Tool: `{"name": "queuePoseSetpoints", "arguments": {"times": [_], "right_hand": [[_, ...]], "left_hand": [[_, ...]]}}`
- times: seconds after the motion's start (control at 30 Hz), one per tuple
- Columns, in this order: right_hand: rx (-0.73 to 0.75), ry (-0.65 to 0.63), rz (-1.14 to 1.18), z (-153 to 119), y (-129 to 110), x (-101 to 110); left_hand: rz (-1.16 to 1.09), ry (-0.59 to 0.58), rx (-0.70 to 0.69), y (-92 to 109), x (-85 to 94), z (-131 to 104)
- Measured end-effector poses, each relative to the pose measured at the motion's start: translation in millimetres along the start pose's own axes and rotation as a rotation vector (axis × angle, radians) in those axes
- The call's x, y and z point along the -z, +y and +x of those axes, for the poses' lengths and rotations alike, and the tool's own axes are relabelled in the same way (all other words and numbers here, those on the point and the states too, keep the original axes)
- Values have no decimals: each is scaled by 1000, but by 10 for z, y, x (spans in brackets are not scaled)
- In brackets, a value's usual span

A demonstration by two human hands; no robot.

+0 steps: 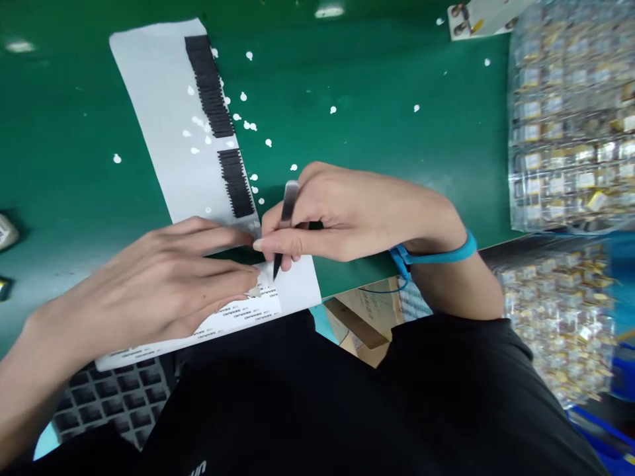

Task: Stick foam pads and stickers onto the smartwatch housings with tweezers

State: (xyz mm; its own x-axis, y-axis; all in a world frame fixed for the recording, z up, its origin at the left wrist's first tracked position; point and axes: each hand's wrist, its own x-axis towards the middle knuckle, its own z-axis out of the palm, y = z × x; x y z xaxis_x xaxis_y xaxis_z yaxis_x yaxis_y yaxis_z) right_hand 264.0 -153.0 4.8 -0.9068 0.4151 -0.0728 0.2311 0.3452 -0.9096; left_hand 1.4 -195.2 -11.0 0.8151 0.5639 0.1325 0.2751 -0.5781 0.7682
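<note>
My right hand [322, 218] grips a pair of tweezers [288, 211], their dark tips pointing down at a white sheet of printed labels [302, 277] near the table's front edge. Flat over that sheet lies my left hand [188, 277], fingers stretched out and its fingertips close to the tweezers. A small pale scrap [254, 291] shows at the left fingertips; whether they hold it I cannot tell. Beyond the hands is a white backing sheet [149, 99] with rows of thin black strips [211, 86] along its right side.
Small white round tabbed pieces [268, 143] are scattered over the green table [372, 79]. Clear trays [570, 132] of small parts stand at the right. A black compartment tray [109, 400] and a cardboard box [367, 317] sit below the table's edge.
</note>
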Motion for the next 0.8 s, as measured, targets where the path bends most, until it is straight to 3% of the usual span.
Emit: {"name": "queuePoseSetpoints", "arguments": {"times": [0.1, 0.27, 0.43, 0.8], "right_hand": [[-35, -84, 44, 21, 12, -5], [-27, -86, 39, 20, 17, -15], [-53, -65, 13, 3, 15, 24], [-143, -168, 255, 68, 166, -5]], "left_hand": [[145, -115, -128, 4, 61, -8], [46, -181, -153, 109, 118, -51], [109, -304, -123, 132, 28, -100], [14, -288, -86, 45, 7, -72]]}}
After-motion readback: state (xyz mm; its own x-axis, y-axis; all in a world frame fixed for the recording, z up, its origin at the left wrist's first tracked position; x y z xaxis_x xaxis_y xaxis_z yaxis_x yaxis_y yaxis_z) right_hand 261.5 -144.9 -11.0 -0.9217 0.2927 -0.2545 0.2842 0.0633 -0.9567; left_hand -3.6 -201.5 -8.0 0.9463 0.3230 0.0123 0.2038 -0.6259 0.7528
